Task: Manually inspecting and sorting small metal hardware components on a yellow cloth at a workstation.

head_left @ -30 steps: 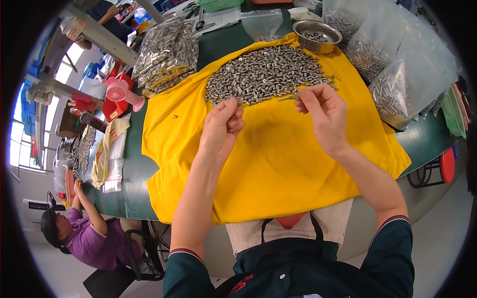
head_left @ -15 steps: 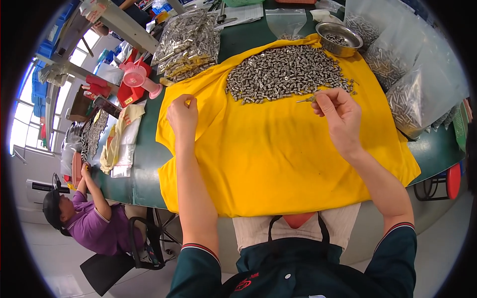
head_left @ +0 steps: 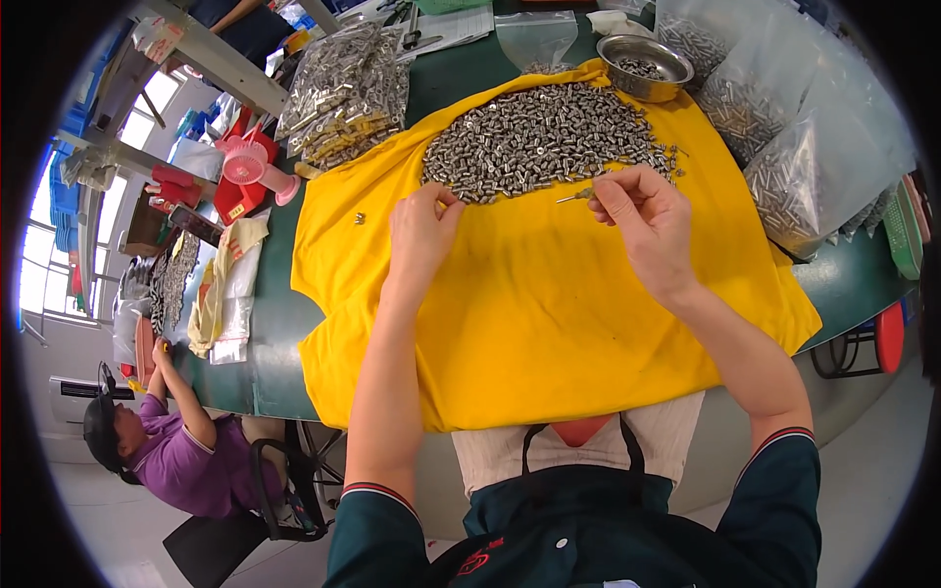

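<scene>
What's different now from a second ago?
The left hand went left, seems to have let go of a metal bit, then came back right, beside the pile. Two bits now seem to lie there on the yellow cloth, not one. The right hand still holds the thin pin.

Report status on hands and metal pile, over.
Left hand near lower-left edge of metal pile, grip unclear. Right hand pinching thin-tipped tool. Loose pieces on yellow cloth, left of left hand. Nothing visibly blocking either hand.
</scene>
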The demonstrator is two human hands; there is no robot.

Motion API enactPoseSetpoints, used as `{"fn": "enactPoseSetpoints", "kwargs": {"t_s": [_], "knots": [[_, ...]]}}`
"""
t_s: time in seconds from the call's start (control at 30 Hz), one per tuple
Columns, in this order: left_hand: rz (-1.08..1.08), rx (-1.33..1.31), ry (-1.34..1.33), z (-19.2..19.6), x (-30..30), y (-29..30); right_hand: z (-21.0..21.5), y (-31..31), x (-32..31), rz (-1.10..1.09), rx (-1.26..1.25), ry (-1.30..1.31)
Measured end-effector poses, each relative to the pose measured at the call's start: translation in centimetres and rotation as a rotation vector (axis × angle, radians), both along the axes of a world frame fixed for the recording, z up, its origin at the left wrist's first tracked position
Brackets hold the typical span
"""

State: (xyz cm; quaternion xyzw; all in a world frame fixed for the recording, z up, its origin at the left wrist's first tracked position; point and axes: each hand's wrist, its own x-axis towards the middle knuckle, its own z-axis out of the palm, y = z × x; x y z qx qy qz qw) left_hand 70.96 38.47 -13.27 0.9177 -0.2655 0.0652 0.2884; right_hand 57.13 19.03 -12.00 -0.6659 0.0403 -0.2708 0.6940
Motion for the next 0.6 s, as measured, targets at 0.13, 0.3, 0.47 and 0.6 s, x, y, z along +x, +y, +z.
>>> {"fn": "enactPoseSetpoints", "kwargs": {"t_s": [0.13,0.3,0.47,0.6], "knots": [[0.001,-0.194,0.197,0.6,-0.6,-0.5,-0.2,0.0,0.1,-0.047,0.031,-0.015],[-0.087,-0.071,0.007,0.0,-1.2,-0.6,-0.1,0.1,0.2,-0.033,0.017,-0.014],[-0.026,-0.054,-0.02,0.7,-1.3,-0.6,0.0,0.2,0.1,-0.031,0.028,-0.012],[-0.036,-0.043,0.042,1.0,-2.4,-2.0,-0.2,0.1,0.1,-0.034,0.029,-0.003]]}}
